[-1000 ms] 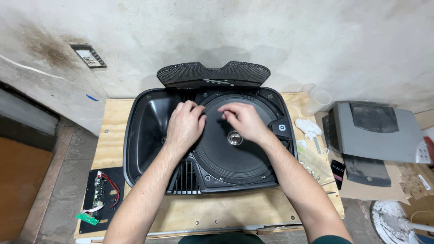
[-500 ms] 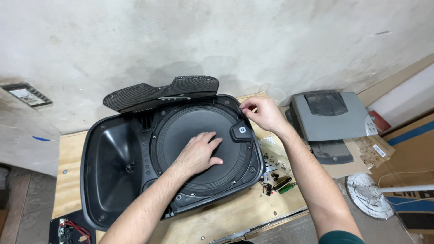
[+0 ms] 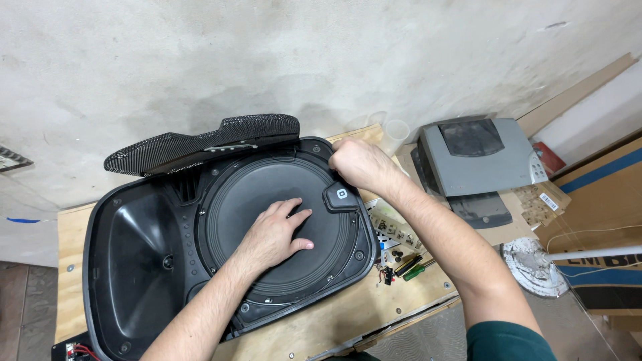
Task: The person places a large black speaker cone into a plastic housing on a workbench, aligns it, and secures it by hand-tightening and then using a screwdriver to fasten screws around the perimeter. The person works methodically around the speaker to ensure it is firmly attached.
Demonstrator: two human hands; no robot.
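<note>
On ribbed round speaker cone (image 3: 267,194) (matte black), left hand (image 3: 271,234) flat

Our left hand (image 3: 273,234) covered the middle of the speaker cone (image 3: 274,227), so its centre stayed hidden. Our right hand's (image 3: 354,162) fingertips curled out of sight over the black speaker cabinet (image 3: 134,267), which ran off the lower edge. The small parts (image 3: 394,256) beside the screwdriver (image 3: 420,271) were too small to identify.
</note>
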